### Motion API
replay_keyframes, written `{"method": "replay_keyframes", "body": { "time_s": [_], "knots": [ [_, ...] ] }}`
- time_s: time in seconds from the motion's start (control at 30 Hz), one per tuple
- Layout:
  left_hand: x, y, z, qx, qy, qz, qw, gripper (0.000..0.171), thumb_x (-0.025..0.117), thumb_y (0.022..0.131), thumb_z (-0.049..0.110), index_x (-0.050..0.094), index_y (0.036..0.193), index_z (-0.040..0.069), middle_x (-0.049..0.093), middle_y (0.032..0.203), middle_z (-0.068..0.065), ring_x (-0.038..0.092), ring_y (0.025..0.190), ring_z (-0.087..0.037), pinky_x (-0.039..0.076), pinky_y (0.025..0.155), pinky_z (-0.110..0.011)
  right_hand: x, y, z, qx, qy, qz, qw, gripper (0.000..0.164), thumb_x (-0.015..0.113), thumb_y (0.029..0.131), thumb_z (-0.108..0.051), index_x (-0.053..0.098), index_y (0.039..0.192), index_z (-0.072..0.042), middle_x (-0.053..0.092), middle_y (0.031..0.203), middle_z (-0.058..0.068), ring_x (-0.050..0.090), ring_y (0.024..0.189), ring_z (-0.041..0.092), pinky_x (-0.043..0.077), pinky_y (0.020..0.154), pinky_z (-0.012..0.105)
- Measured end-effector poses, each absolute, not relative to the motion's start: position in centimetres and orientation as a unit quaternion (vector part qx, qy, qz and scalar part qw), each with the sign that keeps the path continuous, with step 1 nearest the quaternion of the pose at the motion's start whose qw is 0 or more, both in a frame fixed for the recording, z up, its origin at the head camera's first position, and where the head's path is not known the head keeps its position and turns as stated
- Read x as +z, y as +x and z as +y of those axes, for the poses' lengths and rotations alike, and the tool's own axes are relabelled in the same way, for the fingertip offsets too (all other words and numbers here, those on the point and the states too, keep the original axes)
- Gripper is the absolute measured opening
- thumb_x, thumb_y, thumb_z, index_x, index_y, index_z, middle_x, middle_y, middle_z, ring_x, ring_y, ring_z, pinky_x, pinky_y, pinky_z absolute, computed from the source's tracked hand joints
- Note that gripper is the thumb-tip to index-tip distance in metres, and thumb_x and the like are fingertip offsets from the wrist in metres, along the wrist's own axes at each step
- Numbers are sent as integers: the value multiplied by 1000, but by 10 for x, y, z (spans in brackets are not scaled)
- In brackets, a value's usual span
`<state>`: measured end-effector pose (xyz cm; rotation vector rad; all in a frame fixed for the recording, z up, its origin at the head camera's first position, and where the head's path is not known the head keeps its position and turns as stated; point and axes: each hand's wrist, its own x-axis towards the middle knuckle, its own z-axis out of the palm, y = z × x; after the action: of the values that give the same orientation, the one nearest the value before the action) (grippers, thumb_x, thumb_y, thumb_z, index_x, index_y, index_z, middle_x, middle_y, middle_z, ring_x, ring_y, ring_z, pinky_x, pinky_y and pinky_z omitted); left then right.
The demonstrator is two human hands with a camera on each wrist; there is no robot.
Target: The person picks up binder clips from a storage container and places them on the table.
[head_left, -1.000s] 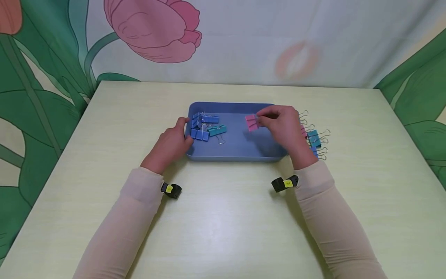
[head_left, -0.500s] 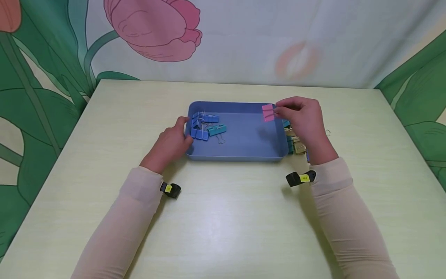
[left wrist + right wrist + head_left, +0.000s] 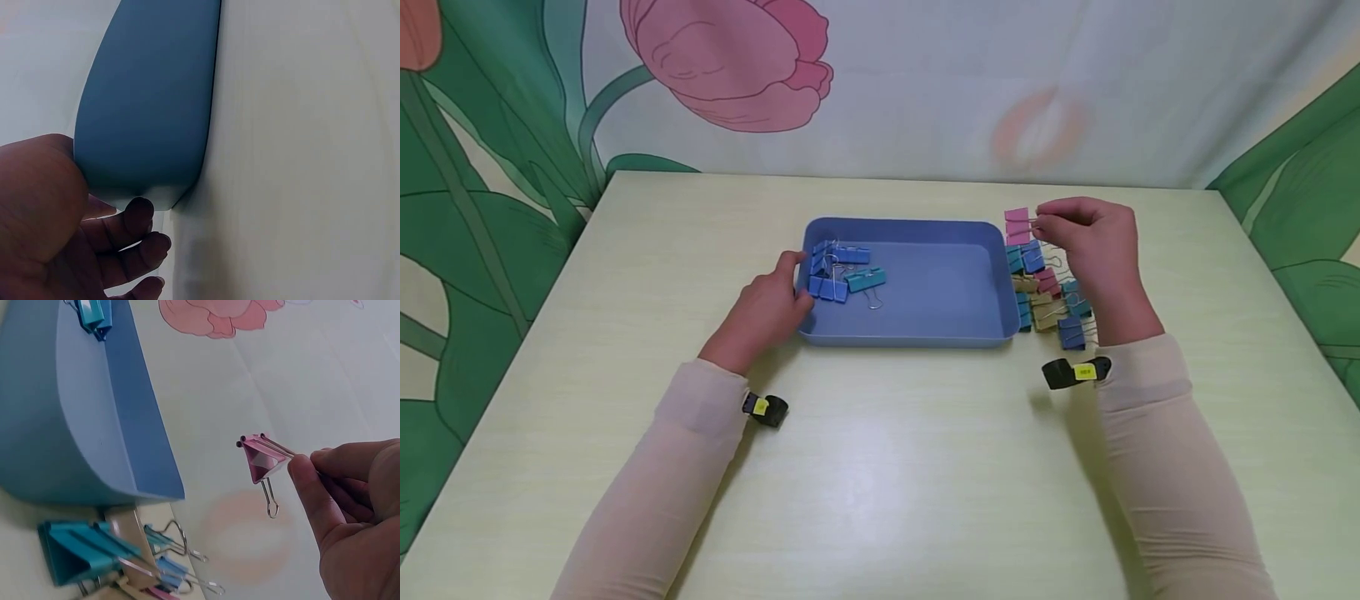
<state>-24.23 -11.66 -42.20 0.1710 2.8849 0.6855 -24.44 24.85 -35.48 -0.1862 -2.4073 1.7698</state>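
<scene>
My right hand [image 3: 1093,237] pinches a pink binder clip [image 3: 1017,227] by its wire handle, held up past the tray's far right corner. In the right wrist view the pink clip [image 3: 262,457] hangs between thumb and index fingertips, its other handle pointing down. A blue tray [image 3: 925,341] lies on the table, holding several blue clips [image 3: 829,288] and a teal clip [image 3: 867,279] at its left end. My left hand [image 3: 765,308] grips that left end; in the left wrist view its fingertips [image 3: 139,212] are against the tray's outer wall [image 3: 150,94].
Just outside the tray's right wall lies a group of clips: teal [image 3: 1024,312], tan [image 3: 1045,312], dark pink [image 3: 1047,282] and blue [image 3: 1072,332], with wire handles pointing right. The pale table [image 3: 880,467] ends at a flower-printed cloth [image 3: 925,92] behind.
My right hand has carried the pink clip rightward and away from me, from over the tray's right part to beyond its right wall. The left hand and tray have stayed put.
</scene>
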Motion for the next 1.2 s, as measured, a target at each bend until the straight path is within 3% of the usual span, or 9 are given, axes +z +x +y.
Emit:
{"method": "replay_keyframes", "body": {
  "time_s": [0.27,0.5,0.73,1.2],
  "knots": [
    [-421,-241,-117,231,59,968,80,56,41,88,23,23,140,13,48,65,-8,47,56,-23,34,50,-31,-357,-247,264,666,-52,-738,92,32,71,76,-12,66,104,3,63,92,4,66,80,14,51,74,18],
    [-420,-241,-117,232,58,968,78,56,41,88,23,23,140,13,49,66,-8,47,56,-22,35,51,-31,-359,-250,280,666,-74,-736,101,27,71,75,-13,70,100,-4,63,93,3,67,80,12,51,72,17],
    [-421,-241,-116,235,53,967,84,56,41,89,23,22,140,14,47,64,-7,46,55,-22,35,50,-31,-363,-252,293,669,-99,-729,108,27,72,74,-14,69,100,-4,61,92,3,67,79,11,50,70,16],
    [-421,-240,-117,237,53,966,87,56,41,89,22,21,141,14,46,63,-7,45,52,-21,34,48,-30,-375,-257,317,631,-173,-749,107,35,68,78,-19,65,110,-7,59,95,-2,66,84,9,49,69,14]
  ]
}}
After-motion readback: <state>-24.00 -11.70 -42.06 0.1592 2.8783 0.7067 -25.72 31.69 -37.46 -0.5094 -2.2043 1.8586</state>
